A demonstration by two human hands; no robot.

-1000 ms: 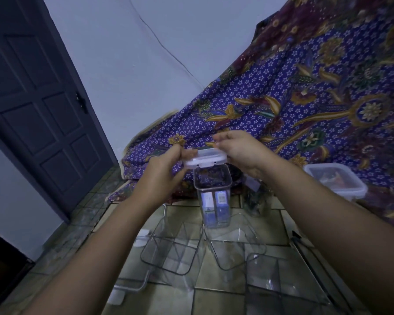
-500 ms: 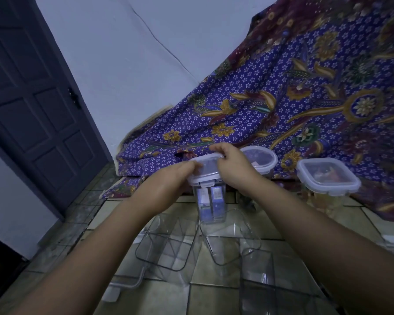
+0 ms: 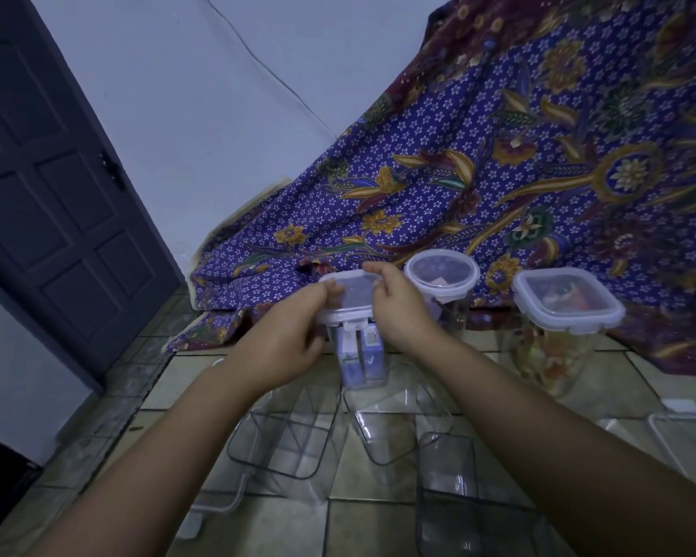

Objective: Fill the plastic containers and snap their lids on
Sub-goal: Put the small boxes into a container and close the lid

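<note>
A tall clear container (image 3: 363,361) stands on the tiled floor with blue packets inside. A white-rimmed clear lid (image 3: 352,296) sits on its top, with one front latch tab hanging down. My left hand (image 3: 288,339) grips the lid's left side and my right hand (image 3: 398,311) presses its right edge. To the right stand a round lidded container (image 3: 443,275) and a square lidded container (image 3: 561,327), both with contents.
Several empty clear containers (image 3: 288,440) lie and stand on the floor in front of me, one at the lower right (image 3: 459,496). A loose lid (image 3: 214,504) lies lower left. Patterned purple cloth (image 3: 499,174) drapes behind; a dark door (image 3: 53,186) is at left.
The lid came down from above the open container onto its top. Both hands followed it down and now hold it there. The view dropped, showing the two lidded containers at right.
</note>
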